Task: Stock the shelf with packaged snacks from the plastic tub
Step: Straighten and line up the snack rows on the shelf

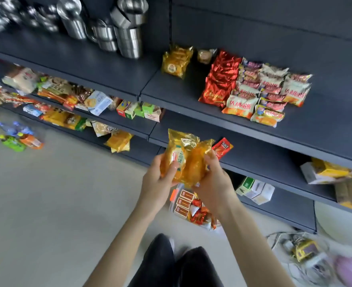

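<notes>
Snack packs [186,160], two, golden-yellow. They were held side by side in the air above the plastic tub [173,195], level with the front edges of the lower boards of the shelf [171,90].

The left hand [160,175] gripped the printed pack, with the thumb curled across its face. The right hand [214,179] was wrapped round the plain-backed one, fingers closed on its side. One pack per hand likely let both go up together.

The film was glossy, crinkled and puffed with air, with crimped seams at the top. It would probably be slippery and easy to dent.

The tub sat on the floor [46,193] by the shelf's foot, partly hidden by the hands. It was translucent with an orange latch and held small flat boxes and red-wrapped sweets.

Matching yellow packs [177,61] stood near the back of the upper board. Beside them, red foil packs [220,81] and white-and-orange packs [270,94] lay in rows toward the front edge, grouped by kind. The held pair probably belonged with the yellow stack.

Steel cups [127,38] stood on the adjoining board, stacked and shiny.
</notes>
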